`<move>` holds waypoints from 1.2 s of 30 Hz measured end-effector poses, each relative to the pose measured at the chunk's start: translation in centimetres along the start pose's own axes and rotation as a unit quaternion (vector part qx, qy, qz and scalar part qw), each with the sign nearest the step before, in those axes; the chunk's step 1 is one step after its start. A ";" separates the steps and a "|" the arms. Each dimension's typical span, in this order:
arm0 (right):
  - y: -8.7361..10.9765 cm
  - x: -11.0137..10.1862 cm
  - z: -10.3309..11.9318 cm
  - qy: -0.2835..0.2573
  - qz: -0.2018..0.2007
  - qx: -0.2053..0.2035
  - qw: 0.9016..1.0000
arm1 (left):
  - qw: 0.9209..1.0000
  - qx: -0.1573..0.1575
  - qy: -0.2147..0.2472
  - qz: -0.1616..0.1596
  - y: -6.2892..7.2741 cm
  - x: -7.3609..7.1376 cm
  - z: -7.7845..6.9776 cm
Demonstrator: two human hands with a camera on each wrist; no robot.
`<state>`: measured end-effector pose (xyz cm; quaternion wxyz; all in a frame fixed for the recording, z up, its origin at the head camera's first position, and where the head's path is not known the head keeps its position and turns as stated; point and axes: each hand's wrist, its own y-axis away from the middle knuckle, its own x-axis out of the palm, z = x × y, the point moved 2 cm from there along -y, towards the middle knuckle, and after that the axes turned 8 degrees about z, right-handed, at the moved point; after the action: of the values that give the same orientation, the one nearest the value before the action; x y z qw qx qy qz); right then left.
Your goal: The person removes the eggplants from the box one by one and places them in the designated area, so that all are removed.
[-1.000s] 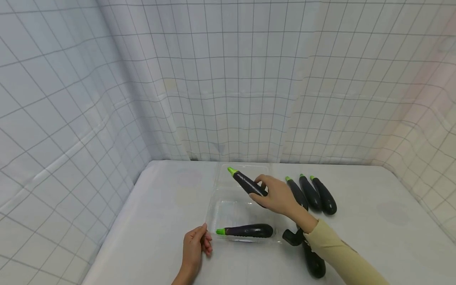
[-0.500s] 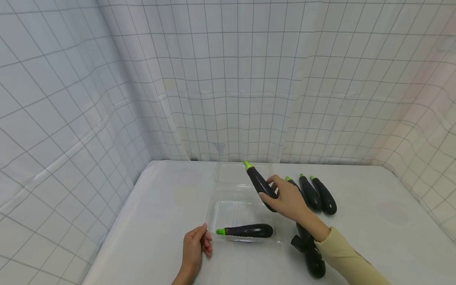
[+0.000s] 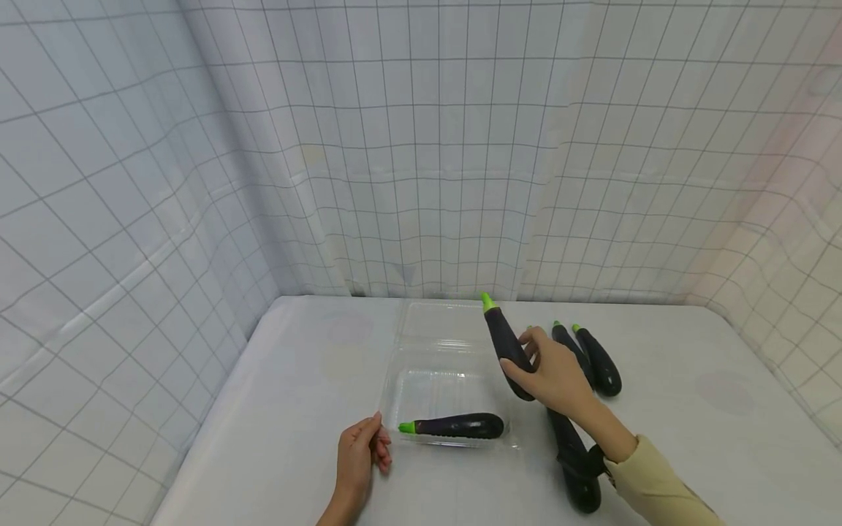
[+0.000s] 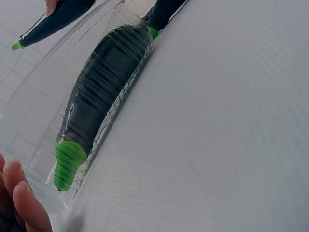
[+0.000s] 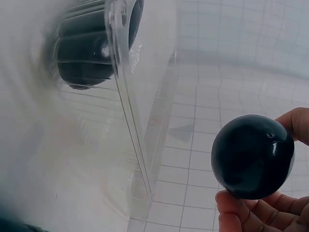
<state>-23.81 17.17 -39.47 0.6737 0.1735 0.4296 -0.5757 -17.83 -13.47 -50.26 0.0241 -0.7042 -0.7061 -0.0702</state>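
My right hand [image 3: 559, 372] grips an eggplant [image 3: 503, 336] by its thick end, thumb on one side and fingers on the other. The eggplant is raised above the right side of a clear plastic container [image 3: 389, 391], its green stem pointing up and away. In the right wrist view its round dark end [image 5: 252, 157] faces the camera. A second eggplant [image 3: 460, 426] lies crosswise along the container's front, stem to the left. At the container's front left corner, my left hand [image 3: 357, 456] pinches the edge between thumb and index finger; the other fingers are curled.
The container's lid [image 3: 434, 321] lies open at the back. Two eggplants [image 3: 600, 365] lie side by side at the back right, with the stem tip of another beside my right hand. More eggplants [image 3: 582, 493] lie at the front right, partly under my right wrist.
My right hand has moved right with the eggplant, away from over the container's middle, and the eggplant has turned more upright in the head view. The left hand and container stay put.
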 end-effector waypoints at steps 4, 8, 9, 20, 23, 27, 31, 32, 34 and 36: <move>0.6 -0.6 -0.4 0.003 -0.009 0.002 1.000 | 1.000 0.003 0.001 0.000 0.0 0.0 0.0; 1.1 -1.2 -0.8 0.007 -0.010 0.003 1.000 | 1.000 0.002 0.003 0.001 0.0 0.0 0.1; 1.2 -1.4 -0.9 0.010 -0.010 0.003 1.000 | 1.000 0.002 0.004 0.001 0.0 0.0 0.1; 2.7 -3.1 -2.5 0.037 0.017 0.044 0.998 | 1.000 0.003 -0.007 0.000 0.0 0.0 -0.1; 3.2 -3.5 -2.9 0.038 0.033 0.060 0.997 | 1.000 0.004 -0.011 0.004 -0.1 -0.1 -0.1; 3.8 -4.0 -3.5 0.035 0.048 0.074 0.995 | 1.000 0.009 -0.015 0.009 -0.1 -0.1 -0.2; 4.5 -4.3 -4.2 0.038 0.057 0.087 0.994 | 1.000 0.009 -0.012 0.007 0.0 0.0 -0.2; 4.7 -4.4 -4.4 0.040 0.059 0.092 0.993 | 1.000 0.008 -0.010 0.006 0.0 0.0 -0.1; 5.0 -4.5 -4.8 0.044 0.067 0.103 0.991 | 1.000 0.007 -0.008 0.003 0.0 0.0 -0.1; 5.3 -4.5 -5.1 0.044 0.077 0.115 0.989 | 1.000 0.006 -0.007 -0.001 0.0 0.0 -0.1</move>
<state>-20.70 25.21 -40.25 0.6721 0.3077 0.3749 -0.5595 -17.80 -13.44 -50.20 0.0236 -0.7040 -0.7072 -0.0608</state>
